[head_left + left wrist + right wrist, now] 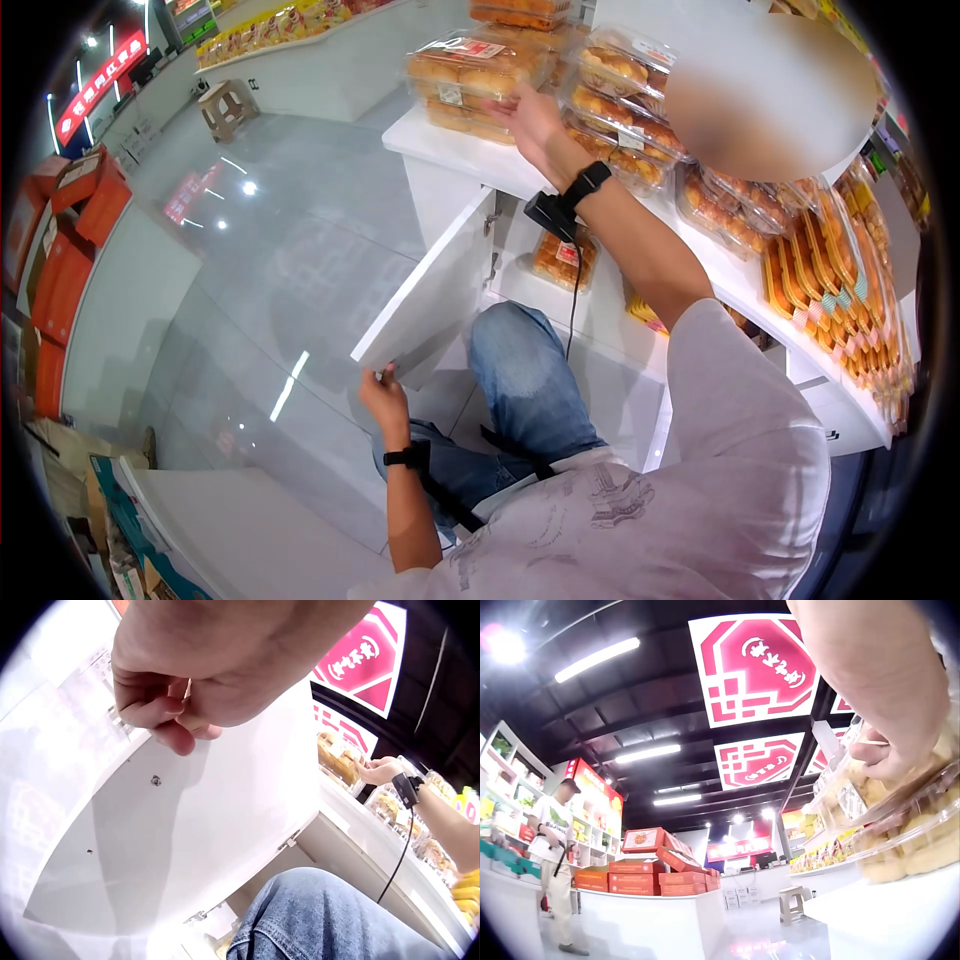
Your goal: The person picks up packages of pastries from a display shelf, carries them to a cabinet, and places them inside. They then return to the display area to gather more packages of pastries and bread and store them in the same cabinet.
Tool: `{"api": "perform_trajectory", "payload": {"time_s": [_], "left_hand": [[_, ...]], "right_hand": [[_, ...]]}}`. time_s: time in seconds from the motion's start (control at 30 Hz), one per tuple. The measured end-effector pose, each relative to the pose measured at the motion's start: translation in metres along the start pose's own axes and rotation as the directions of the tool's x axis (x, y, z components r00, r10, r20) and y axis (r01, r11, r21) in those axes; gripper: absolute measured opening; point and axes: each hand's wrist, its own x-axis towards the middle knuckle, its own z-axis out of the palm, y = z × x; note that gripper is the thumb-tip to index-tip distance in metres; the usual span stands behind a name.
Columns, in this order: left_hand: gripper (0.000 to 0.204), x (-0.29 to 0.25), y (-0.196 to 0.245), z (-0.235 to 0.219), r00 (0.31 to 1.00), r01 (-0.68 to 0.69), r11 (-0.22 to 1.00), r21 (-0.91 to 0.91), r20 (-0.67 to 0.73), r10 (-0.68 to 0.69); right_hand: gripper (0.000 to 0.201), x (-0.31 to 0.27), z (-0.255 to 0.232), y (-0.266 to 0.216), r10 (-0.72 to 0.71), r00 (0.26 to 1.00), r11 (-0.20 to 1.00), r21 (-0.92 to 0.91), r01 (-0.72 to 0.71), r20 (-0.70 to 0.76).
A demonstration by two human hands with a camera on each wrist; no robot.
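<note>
A white cabinet door stands swung open beneath the counter, with the left hand gripping its outer corner. In the left wrist view that hand has curled fingers at the edge of the door. The right hand is at the side of a clear plastic box of round buns, stacked on a similar box at the counter's end. Seen from the right wrist, the right hand has bent fingers at the rim of the upper bun box; its fingertips are partly hidden.
More packed bread lines the white counter on the right. Inside the cabinet sits another bread box. Red cartons stand on the left, and a stool on the grey floor. A person stands beyond.
</note>
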Motion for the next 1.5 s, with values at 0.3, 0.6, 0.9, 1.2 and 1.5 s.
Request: {"api": "perform_trajectory", "payload": {"time_s": [0.3,0.6,0.9,1.2,1.5], "left_hand": [[0.014,0.001,0.011,-0.001,0.992,0.118,0.990,-0.083,0.048,-0.114],[0.015,0.012,-0.082,0.014,0.987,-0.151,0.969,-0.194,0.022,0.158],[0.015,0.006,0.012,0.003,0.978,0.188,0.975,-0.118,0.110,-0.176],[0.021,0.000,-0.004,0.000,0.955,0.272,0.962,0.016,0.117,-0.272],[0.024,0.004,0.008,0.006,0.975,0.218,0.975,-0.042,0.060,-0.215]], "right_hand": [[0.016,-0.095,-0.009,-0.046,-0.029,0.952,0.999,0.048,0.015,0.304],[0.010,-0.269,-0.110,-0.071,0.375,0.896,0.926,-0.042,-0.376,0.236],[0.005,-0.333,-0.216,-0.032,0.553,0.822,0.822,-0.072,-0.565,-0.139],[0.008,-0.235,-0.376,0.051,0.338,0.914,0.885,-0.254,-0.390,-0.226],[0.009,-0.107,-0.467,0.135,0.397,0.906,0.852,-0.309,-0.422,-0.143]]}}
